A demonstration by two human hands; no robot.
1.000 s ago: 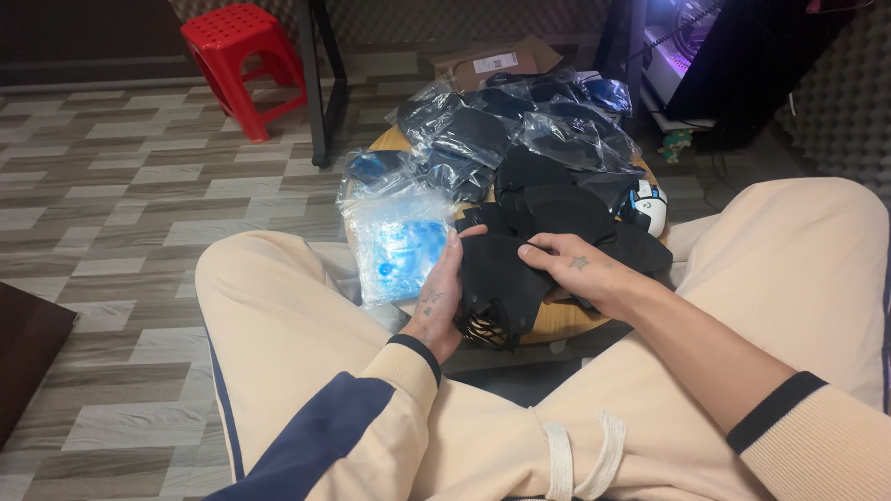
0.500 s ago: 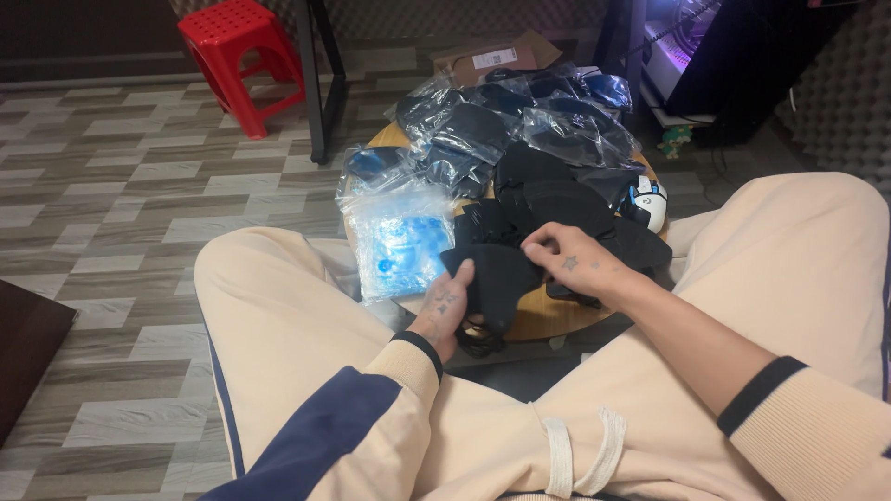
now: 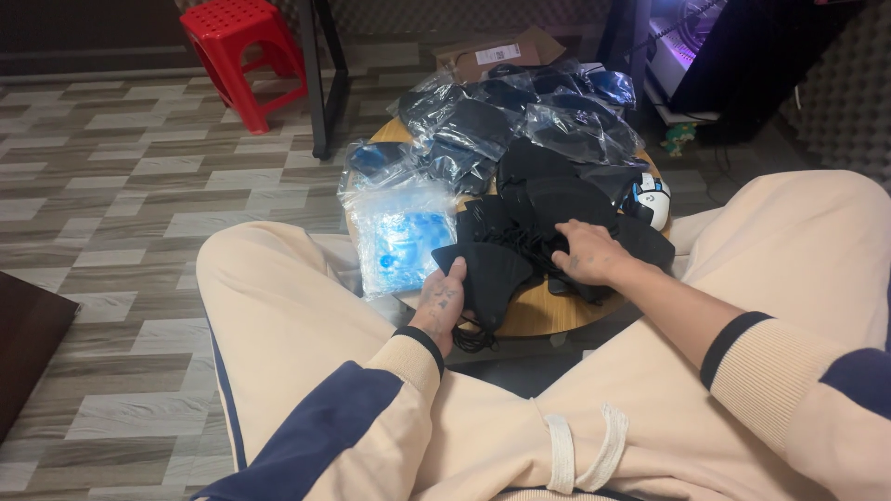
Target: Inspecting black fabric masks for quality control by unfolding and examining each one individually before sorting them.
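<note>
Left hand (image 3: 439, 304) pinches one black mask (image 3: 487, 278); right hand (image 3: 587, 255) rests flat on the mask pile (image 3: 548, 209). Light, floppy fabric; best gripped at an edge.

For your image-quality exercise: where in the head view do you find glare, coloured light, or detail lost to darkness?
Head view: glare glints on the clear plastic bags; purple light glows at the top right; the black masks merge into one dark mass under the right hand; the left hand and floor are evenly lit and sharp.
</note>
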